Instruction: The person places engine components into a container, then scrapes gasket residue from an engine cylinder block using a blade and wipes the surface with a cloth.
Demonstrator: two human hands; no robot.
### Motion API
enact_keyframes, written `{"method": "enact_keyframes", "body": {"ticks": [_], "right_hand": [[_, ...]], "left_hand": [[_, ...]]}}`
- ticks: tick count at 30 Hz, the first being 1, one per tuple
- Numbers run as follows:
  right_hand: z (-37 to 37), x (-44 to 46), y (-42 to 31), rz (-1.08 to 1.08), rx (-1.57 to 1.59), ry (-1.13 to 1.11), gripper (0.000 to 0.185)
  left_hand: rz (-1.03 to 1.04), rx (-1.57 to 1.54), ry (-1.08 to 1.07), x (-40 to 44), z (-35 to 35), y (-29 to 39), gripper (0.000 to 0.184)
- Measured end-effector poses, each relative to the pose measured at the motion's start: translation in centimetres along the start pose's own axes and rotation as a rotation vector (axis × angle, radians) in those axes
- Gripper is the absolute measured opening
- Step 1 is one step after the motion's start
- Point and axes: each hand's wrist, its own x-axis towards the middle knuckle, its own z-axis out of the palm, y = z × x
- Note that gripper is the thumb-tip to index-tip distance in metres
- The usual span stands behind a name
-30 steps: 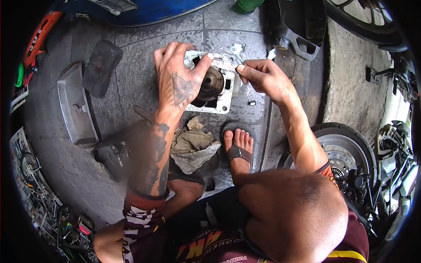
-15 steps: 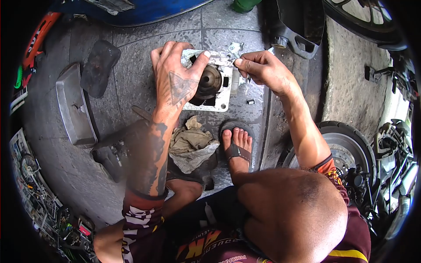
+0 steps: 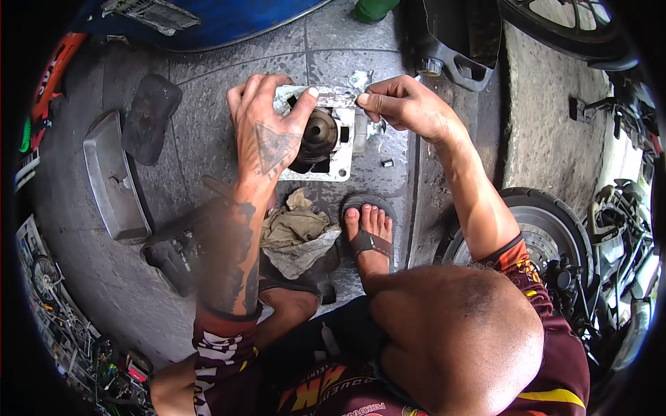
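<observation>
A pale metal part (image 3: pixel 339 163) with a dark round core (image 3: pixel 319 132) stands on the tiled floor. My left hand (image 3: pixel 266 132) grips its left side, the thumb lying over the top edge. At the part's upper right corner, my right hand (image 3: pixel 402 107) is pinched, thumb against index finger; what lies between the fingertips is too small to make out. A thin shiny strand hangs below that hand. Just beyond the corner lies a small silvery piece (image 3: pixel 360 79). A small dark cylinder (image 3: pixel 387 163) rests on the floor to the right of the part.
A crumpled rag (image 3: pixel 297 232) lies near my sandalled foot (image 3: pixel 369 236). To the left are a metal tray (image 3: pixel 114 184) and a dark pad (image 3: pixel 150 118). A black container (image 3: pixel 451 59) is at the upper right, a wheel (image 3: pixel 548 232) at the right, a blue drum (image 3: pixel 236 21) at the top.
The view has shifted slightly, so the floor items appear farther left. Both hands remain at the metal part, with my right fingers still pinched at its corner.
</observation>
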Motion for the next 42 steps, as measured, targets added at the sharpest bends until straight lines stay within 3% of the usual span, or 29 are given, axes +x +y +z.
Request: {"method": "enact_keyframes", "body": {"ticks": [9,11,12,13,18,21,26,29,34,42], "right_hand": [[-1.6,1.0,0.2,-0.020,-0.044,-0.037,0.040],[-4.2,3.3,1.1,-0.084,-0.013,0.225,0.040],[-5.0,2.6,-0.4,-0.084,-0.090,0.073,0.039],[-4.8,1.7,-1.6,-0.091,-0.113,0.076,0.038],[-5.7,-1.7,1.5,-0.083,0.348,0.351,0.032],[-1.3,-5.4,2.9,-0.033,0.519,0.497,0.028],[5.0,-9.2,4.0,0.089,0.632,0.345,0.034],[7.0,-9.1,5.2,0.114,0.640,0.230,0.034],[6.6,-8.6,5.0,0.131,0.641,0.203,0.036],[6.1,-7.1,3.7,0.108,0.505,0.178,0.039]], "left_hand": [[0.017,-0.009,-0.027,0.0,-0.2,0.2,0.041],[0.171,-0.024,-0.058,-0.5,-0.6,0.1,0.038],[0.175,-0.050,-0.097,-0.9,-0.4,0.5,0.037],[0.161,-0.074,-0.123,-1.1,0.1,1.4,0.036],[0.113,-0.054,-0.196,-0.7,0.7,2.4,0.036],[0.154,-0.057,-0.150,-0.8,0.8,2.5,0.041],[0.103,-0.089,-0.156,-1.0,0.9,2.5,0.052],[0.188,-0.053,-0.238,-0.9,0.1,2.3,0.055],[0.159,-0.045,-0.466,0.0,-1.5,2.2,0.058],[0.152,-0.058,-0.442,-0.3,-1.2,2.2,0.051]]}}
